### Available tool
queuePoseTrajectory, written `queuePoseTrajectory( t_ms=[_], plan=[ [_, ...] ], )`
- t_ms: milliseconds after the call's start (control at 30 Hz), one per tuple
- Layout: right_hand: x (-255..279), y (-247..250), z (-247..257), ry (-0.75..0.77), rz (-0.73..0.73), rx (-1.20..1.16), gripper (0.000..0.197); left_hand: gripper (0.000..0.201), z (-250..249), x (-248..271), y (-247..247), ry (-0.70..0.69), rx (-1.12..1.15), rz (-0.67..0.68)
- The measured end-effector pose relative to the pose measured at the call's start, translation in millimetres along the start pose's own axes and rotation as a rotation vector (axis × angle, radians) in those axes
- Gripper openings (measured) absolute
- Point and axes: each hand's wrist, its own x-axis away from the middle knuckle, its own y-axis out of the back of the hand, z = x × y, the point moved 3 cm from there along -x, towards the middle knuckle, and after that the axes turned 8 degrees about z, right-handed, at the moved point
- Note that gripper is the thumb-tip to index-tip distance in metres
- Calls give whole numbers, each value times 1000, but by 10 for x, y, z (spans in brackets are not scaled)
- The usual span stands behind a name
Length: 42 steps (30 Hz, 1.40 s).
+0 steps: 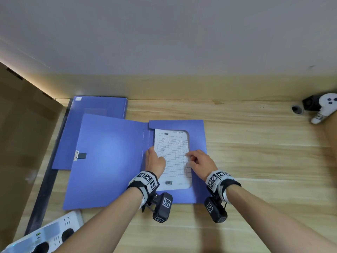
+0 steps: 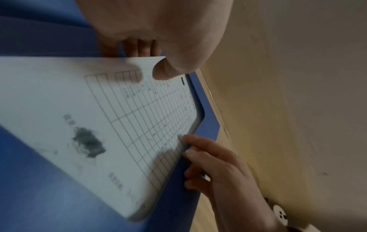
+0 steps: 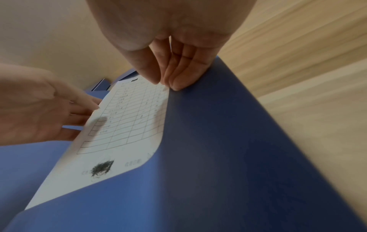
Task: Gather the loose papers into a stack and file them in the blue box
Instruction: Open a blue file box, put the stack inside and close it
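Note:
The blue box (image 1: 109,161) lies open on the wooden desk, lid spread to the left. A white printed form, the top of the papers (image 1: 173,152), sits in its right half under a blue pocket flap (image 1: 197,136). My left hand (image 1: 155,159) holds the papers' left edge, thumb (image 2: 164,70) on top and fingers beneath. My right hand (image 1: 198,161) pinches the flap's inner edge between thumb and fingers (image 3: 174,81), beside the papers' (image 3: 129,117) right edge. How many sheets lie under the top one is hidden.
A second, closed blue box (image 1: 98,106) lies behind the lid at the back left. A brown cardboard panel (image 1: 21,134) stands on the left, with a white power strip (image 1: 51,232) near the front left. A white controller (image 1: 324,108) rests at the back right.

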Motion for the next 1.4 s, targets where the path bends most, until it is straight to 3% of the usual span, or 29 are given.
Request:
queuePoseTrajectory(
  t_ms=[100, 200, 367, 467, 533, 667, 800, 867, 933, 1067, 1167, 1267, 1333, 1400],
  plan=[
    [-5, -11, -32, 3, -3, -7, 32, 74, -39, 140, -124, 52, -111, 183],
    [1, -15, -31, 8, 0, -4, 31, 80, -87, 174, -107, 80, -157, 252],
    [7, 0, -14, 12, -14, -18, 29, 72, -61, 269, 26, 91, -249, 195],
    [18, 4, -19, 20, -28, -56, 30, 56, 71, 386, 47, 84, -218, 154],
    [34, 0, -30, 28, -45, -85, 29, 46, 187, 489, 31, 96, -234, 186],
    [72, -25, -47, 35, -65, -118, 27, 57, 335, 642, -41, 112, -282, 311],
    [99, -52, -50, 35, -94, -120, 27, 51, 336, 618, -76, 147, -198, 354],
    [108, -61, -60, 39, -92, -129, 28, 39, 339, 608, -80, 129, -196, 332],
    [129, -67, -64, 43, -89, -144, 29, 13, 359, 612, -55, 122, -219, 295],
    [186, -62, -41, 29, -92, -178, 29, 24, 403, 636, 188, 87, -227, 176],
    [240, -43, -9, 22, -81, -165, 29, 7, 433, 646, 603, 60, -265, 62],
    [291, -6, 16, -5, -66, -143, 28, 45, 503, 593, 1184, 46, -343, -184],
    [324, 11, 30, -22, -57, -104, 28, 51, 553, 602, 1541, 72, -403, -335],
    [336, 23, 21, -33, -59, -50, 28, 62, 649, 612, 1794, 160, -380, -393]
  ],
)
